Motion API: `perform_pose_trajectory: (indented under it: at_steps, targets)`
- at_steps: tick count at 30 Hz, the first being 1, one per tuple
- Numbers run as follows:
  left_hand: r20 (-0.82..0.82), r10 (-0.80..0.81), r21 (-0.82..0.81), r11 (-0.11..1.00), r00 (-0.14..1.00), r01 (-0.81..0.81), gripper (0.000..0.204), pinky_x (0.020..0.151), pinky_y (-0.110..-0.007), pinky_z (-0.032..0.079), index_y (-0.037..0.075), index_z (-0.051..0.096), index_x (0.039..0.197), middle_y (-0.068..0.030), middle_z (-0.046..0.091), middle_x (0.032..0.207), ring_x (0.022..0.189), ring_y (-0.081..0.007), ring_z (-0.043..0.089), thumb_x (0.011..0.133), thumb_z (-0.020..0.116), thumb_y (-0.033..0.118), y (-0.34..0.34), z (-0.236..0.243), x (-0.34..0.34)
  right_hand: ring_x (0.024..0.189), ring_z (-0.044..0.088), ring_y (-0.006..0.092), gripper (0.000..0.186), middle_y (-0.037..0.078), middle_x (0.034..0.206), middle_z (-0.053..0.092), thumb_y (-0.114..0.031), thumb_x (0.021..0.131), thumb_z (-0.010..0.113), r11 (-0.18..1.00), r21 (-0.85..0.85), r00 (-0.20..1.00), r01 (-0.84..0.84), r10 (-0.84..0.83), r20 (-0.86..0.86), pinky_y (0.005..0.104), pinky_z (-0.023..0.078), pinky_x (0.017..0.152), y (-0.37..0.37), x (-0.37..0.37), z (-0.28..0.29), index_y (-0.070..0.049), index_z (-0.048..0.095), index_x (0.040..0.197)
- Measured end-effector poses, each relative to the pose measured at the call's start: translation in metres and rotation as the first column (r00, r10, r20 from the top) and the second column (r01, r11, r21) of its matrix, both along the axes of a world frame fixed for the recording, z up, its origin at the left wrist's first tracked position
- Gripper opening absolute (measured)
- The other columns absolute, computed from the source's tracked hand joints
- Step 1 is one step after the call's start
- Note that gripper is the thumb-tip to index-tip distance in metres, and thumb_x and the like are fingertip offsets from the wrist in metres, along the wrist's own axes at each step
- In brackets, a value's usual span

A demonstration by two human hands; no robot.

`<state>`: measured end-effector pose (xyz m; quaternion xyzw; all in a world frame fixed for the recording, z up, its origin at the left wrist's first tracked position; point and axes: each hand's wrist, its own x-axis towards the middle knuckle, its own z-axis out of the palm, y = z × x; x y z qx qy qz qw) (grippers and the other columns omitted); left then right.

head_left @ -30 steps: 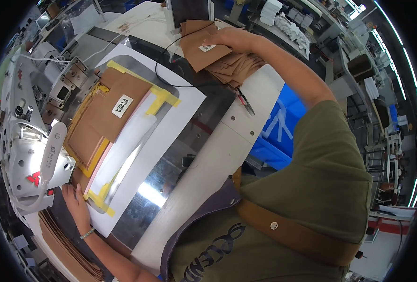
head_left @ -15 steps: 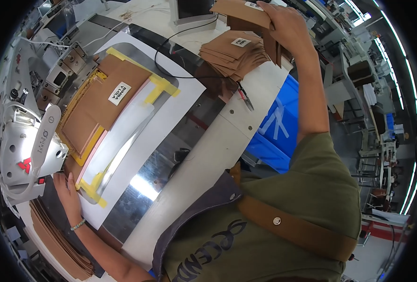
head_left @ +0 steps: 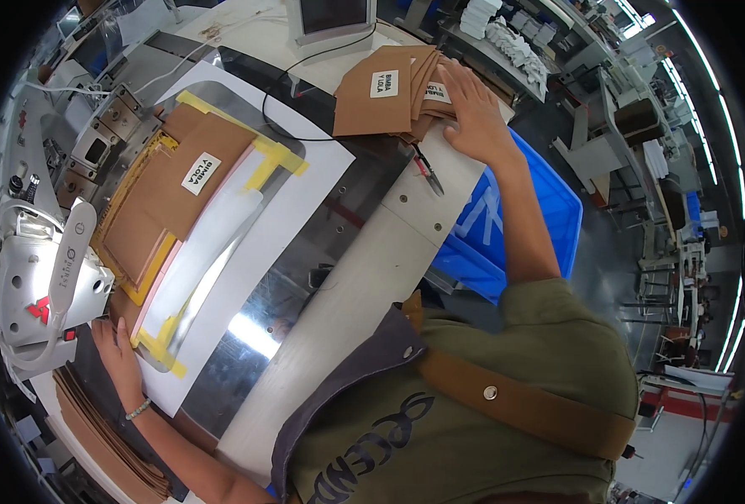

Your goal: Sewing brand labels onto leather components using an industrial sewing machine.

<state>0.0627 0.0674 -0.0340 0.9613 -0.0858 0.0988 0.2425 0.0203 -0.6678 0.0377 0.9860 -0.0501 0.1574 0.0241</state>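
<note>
My right hand [head_left: 479, 118] lies on a pile of flat brown panels [head_left: 364, 105] at the far side, its fingers stretched out along the pile's right edge. Small white labels show on the upper panels. On the left, my left hand [head_left: 118, 359] rests by the near corner of a yellow-taped sewing template [head_left: 164, 343], fingers extended and touching a brown edge there. A labelled brown panel [head_left: 208, 151] lies in the template, next to the head of a white sewing machine [head_left: 28, 269]. Part of that panel is hidden under the template's yellow frame.
Small red-handled snips [head_left: 428, 171] lie beside the pile. A blue bin [head_left: 549, 210] stands beyond the table edge on the right. More brown panels [head_left: 103, 437] are stacked at the lower left. A black cable [head_left: 265, 109] crosses the table near a monitor [head_left: 332, 18].
My right hand has come down from holding a raised brown panel and now lies flat on the pile. A labelled panel now covers the pile's left part. My left hand stays in place.
</note>
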Motion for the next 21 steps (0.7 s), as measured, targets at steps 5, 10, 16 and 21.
perform_pose_trajectory:
  at_steps: [5,10,16,21]
  targets:
    - [-0.087,-0.009,0.037,0.999,0.996,0.013,0.047,0.123,-0.047,0.034,-0.015,0.057,0.133,-0.0324,0.049,0.155,0.145,-0.0470,0.046,0.113,0.058,0.027,-0.004,0.012,0.003,0.163,0.025,0.0416,0.112,0.018,0.177,0.025,-0.010,0.075,0.080,1.000,0.009,1.000,0.003,-0.003,0.024,0.0542,0.025,0.132,-0.003,-0.003,-0.018,-0.019,0.025,0.173]
    - [-0.008,0.004,0.055,0.998,1.000,-0.003,0.044,0.122,-0.046,0.035,-0.013,0.058,0.132,-0.0318,0.049,0.156,0.145,-0.0470,0.046,0.113,0.058,0.027,0.005,0.003,0.003,0.161,0.026,0.0445,0.112,0.023,0.175,0.026,-0.009,0.076,0.079,0.982,0.123,0.983,-0.147,0.130,0.132,0.0561,0.026,0.132,-0.013,0.038,-0.045,-0.020,0.024,0.173]
    - [-0.023,-0.011,0.012,1.000,1.000,0.011,0.038,0.119,-0.047,0.037,-0.011,0.059,0.124,-0.0310,0.053,0.148,0.138,-0.0466,0.050,0.112,0.059,0.025,-0.003,0.008,0.001,0.151,0.041,0.0471,0.105,0.026,0.165,0.041,-0.019,0.080,0.078,0.994,0.085,0.990,-0.069,0.058,0.127,0.0529,0.039,0.126,0.025,0.067,-0.045,-0.019,0.027,0.172]
    - [0.015,-0.031,0.029,0.999,0.999,0.031,0.035,0.116,-0.046,0.038,-0.011,0.057,0.117,-0.0295,0.055,0.140,0.131,-0.0456,0.051,0.111,0.059,0.023,-0.002,0.006,-0.003,0.145,0.049,0.0450,0.103,0.022,0.157,0.052,-0.021,0.082,0.079,0.988,-0.014,0.987,-0.154,0.155,0.052,0.0479,0.045,0.119,0.045,0.091,-0.025,-0.018,0.029,0.171]
